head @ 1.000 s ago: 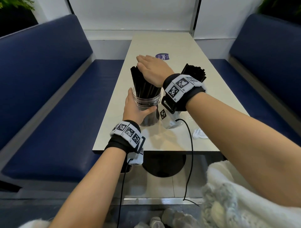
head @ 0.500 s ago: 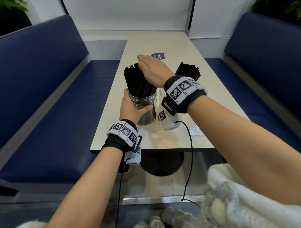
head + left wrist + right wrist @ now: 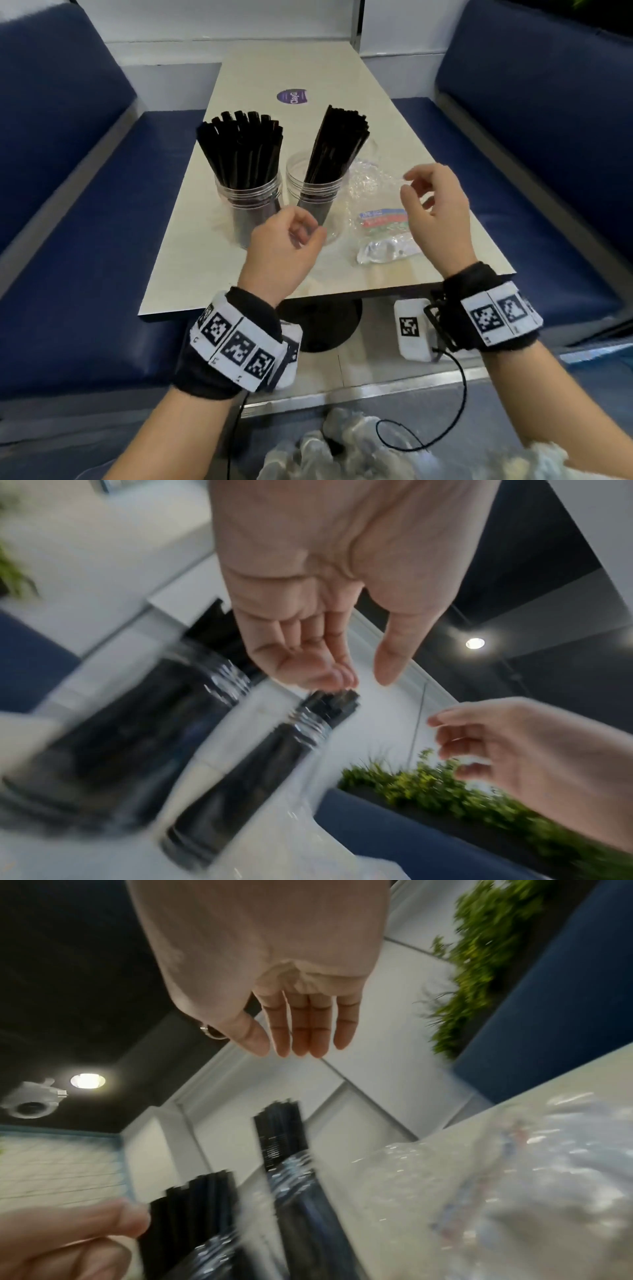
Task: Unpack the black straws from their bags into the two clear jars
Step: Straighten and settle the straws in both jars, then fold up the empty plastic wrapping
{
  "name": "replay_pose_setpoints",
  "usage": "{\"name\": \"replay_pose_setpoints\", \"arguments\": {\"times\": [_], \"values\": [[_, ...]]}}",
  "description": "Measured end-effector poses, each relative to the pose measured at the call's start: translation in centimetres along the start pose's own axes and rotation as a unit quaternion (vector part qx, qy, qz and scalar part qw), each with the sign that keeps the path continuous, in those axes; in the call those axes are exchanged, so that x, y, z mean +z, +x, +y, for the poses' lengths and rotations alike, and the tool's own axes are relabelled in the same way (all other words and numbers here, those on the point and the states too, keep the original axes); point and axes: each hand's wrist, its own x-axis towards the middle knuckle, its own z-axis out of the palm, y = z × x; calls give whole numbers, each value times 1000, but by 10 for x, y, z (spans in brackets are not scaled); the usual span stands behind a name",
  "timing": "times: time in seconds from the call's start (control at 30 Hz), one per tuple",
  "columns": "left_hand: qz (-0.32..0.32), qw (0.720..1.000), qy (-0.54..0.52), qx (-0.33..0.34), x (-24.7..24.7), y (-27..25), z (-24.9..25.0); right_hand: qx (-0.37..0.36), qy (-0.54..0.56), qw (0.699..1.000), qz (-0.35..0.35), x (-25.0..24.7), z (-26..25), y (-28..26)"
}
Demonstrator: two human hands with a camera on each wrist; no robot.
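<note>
1. Up above the near end of the table [image 3: 394, 113], the left hand [image 3: 279, 251] hangs in the air holding nothing, fingers loosely curled toward the palm; the left wrist view shows the thumb standing apart from them.
2. Likewise the right hand [image 3: 436, 219] hovers empty near the table's right edge, fingers relaxed and slightly bent; the right wrist view shows them lying side by side, nearly straight.
3. Between and beyond the hands stand the two clear jars, upright and just beside each other. The left jar [image 3: 250, 202] holds a full fan of black straws [image 3: 241, 147] spreading outward at the top.
4. The right jar [image 3: 317, 195] holds a tighter bundle [image 3: 337, 144] leaning to the right, so part of its mouth stays uncovered.
5. Right of the right jar, crumpled clear bags [image 3: 376, 219] lie on the table, one with coloured stripes printed on it; the right hand hovers over them.
6. Farther along the table sits a round purple sticker [image 3: 292, 96].
7. Blue bench seats [image 3: 89, 212] flank the table on both sides.
8. Both wrist views are blurred.
</note>
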Motion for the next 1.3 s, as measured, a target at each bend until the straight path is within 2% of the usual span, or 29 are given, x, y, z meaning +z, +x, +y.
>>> {"name": "replay_pose_setpoints", "arguments": {"times": [0.07, 0.13, 0.27, 0.37, 0.47, 0.53, 0.6, 0.73, 0.77, 0.8, 0.87, 0.9, 0.93, 1.13, 1.2, 1.3], "values": [[-99, 995, 3, -14, 29, 4, 8, 49, -7, 999, 21, -10, 22, 4], [-147, 989, 22, -16, 59, 15, 13, 91, -16, 995, 20, -15, 42, 13], [-155, 985, 74, -28, 110, 48, 24, 174, -27, 984, -27, -10, 74, 40], [-171, 974, 102, -103, 139, 69, 25, 212, -51, 969, -115, 0, 93, 64], [-190, 956, 139, -176, 157, 82, 24, 288, -67, 929, -224, 14, 109, 81], [-206, 941, 157, -218, 164, 87, 26, 322, -76, 907, -259, 23, 118, 85], [-215, 929, 203, -223, 168, 90, 26, 327, -90, 897, -282, 28, 126, 86], [-257, 905, 306, -145, 176, 94, 12, 301, -136, 886, -326, 31, 128, 86], [-258, 906, 304, -144, 178, 93, 11, 289, -141, 887, -332, 30, 127, 85], [-252, 910, 302, -132, 177, 93, 11, 276, -143, 887, -342, 29, 126, 85], [-199, 949, 185, -159, 175, 92, 11, 250, -108, 899, -343, 24, 124, 84], [-180, 959, 120, -181, 174, 90, 13, 238, -77, 909, -333, 17, 121, 83], [-176, 966, 73, -173, 173, 90, 16, 226, -53, 914, -332, 7, 116, 80], [-211, 971, 107, -19, 161, 69, 47, 76, 21, 898, -434, -58, 86, 58], [-201, 977, 61, 29, 162, 63, 54, 35, 53, 915, -399, -71, 78, 54], [-190, 979, -76, 9, 157, 55, 61, -79, 6, 972, -223, -82, 73, 50]]}}
